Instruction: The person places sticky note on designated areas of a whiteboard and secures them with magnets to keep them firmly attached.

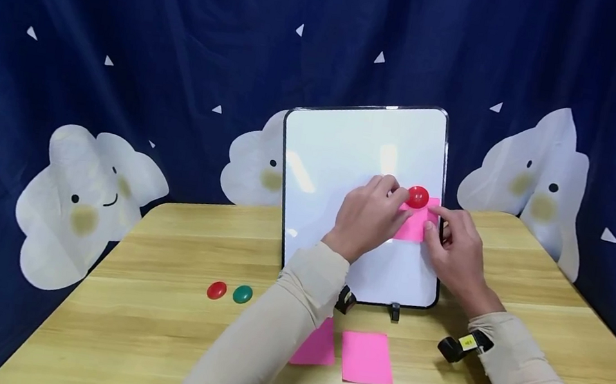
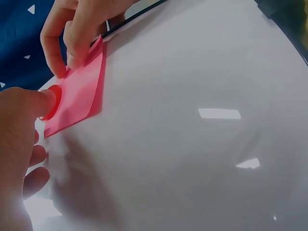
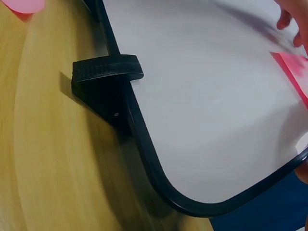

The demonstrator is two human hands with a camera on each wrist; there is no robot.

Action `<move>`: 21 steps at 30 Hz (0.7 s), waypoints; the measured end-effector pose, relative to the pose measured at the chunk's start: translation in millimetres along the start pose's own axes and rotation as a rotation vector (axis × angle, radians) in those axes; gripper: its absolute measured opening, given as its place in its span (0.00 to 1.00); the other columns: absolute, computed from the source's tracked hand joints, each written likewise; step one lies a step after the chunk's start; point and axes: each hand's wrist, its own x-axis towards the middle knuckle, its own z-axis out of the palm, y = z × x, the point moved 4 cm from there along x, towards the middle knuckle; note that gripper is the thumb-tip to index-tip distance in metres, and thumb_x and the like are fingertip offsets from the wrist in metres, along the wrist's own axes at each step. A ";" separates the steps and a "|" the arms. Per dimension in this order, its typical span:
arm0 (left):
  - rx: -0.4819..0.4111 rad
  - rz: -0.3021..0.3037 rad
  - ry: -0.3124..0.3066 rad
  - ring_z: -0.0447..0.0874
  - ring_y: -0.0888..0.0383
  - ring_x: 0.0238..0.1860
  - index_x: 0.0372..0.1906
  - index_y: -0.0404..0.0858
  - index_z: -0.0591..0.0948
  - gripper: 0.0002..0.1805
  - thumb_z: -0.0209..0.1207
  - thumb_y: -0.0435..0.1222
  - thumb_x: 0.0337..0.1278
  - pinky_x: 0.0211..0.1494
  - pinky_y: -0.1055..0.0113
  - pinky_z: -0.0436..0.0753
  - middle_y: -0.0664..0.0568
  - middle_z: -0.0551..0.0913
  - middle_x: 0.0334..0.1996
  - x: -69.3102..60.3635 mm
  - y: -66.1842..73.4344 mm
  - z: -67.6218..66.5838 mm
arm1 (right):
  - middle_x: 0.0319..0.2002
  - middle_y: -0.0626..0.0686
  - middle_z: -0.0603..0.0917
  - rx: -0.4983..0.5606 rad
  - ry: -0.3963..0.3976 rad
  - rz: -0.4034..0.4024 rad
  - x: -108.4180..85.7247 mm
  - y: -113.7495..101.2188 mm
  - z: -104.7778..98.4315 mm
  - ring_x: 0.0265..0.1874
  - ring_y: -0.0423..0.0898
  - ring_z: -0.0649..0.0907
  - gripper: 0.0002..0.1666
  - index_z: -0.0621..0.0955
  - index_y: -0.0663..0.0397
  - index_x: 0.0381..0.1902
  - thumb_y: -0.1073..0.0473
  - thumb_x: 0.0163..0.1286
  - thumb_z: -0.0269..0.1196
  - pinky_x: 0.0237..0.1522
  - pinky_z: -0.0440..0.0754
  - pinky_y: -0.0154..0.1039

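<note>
From the head view, we see a whiteboard (image 1: 336,157) standing tilted on the table (image 1: 148,340), with a pink note (image 1: 411,226) against it toward three o'clock. A red magnet (image 1: 417,197) sits at that note's twelve o'clock edge, and our left hand (image 1: 364,217) pinches it from its nine o'clock side with thumb and forefinger. Our right hand (image 1: 459,251) holds the note's three o'clock edge, thumb and forefinger bent onto the paper beside the board's rim. Near six o'clock from the board, we have one loose note (image 1: 368,359) and another loose note (image 1: 318,347), the latter partly covered by our left sleeve (image 1: 265,336). Toward eight o'clock lie a second red magnet (image 1: 216,290) and a green magnet (image 1: 242,294), just beside each other. Behind everything, we see a blue curtain (image 1: 185,59).
</note>
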 end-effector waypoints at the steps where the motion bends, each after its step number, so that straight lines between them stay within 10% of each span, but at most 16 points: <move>1: 0.007 0.003 0.000 0.78 0.61 0.36 0.47 0.45 0.85 0.15 0.63 0.49 0.63 0.33 0.74 0.79 0.53 0.82 0.41 -1.1 -0.9 -0.7 | 0.35 0.58 0.75 -0.002 0.000 0.000 0.3 0.3 -0.7 0.26 0.43 0.70 0.21 0.81 0.61 0.56 0.70 0.64 0.64 0.28 0.67 0.29; 21: -0.054 -0.018 -0.079 0.74 0.63 0.29 0.40 0.47 0.87 0.10 0.62 0.47 0.65 0.27 0.73 0.74 0.57 0.80 0.32 -48.6 -21.3 -12.2 | 0.33 0.60 0.77 -0.078 0.068 -0.048 7.5 -8.2 -12.4 0.23 0.47 0.71 0.18 0.83 0.63 0.51 0.67 0.62 0.65 0.28 0.64 0.31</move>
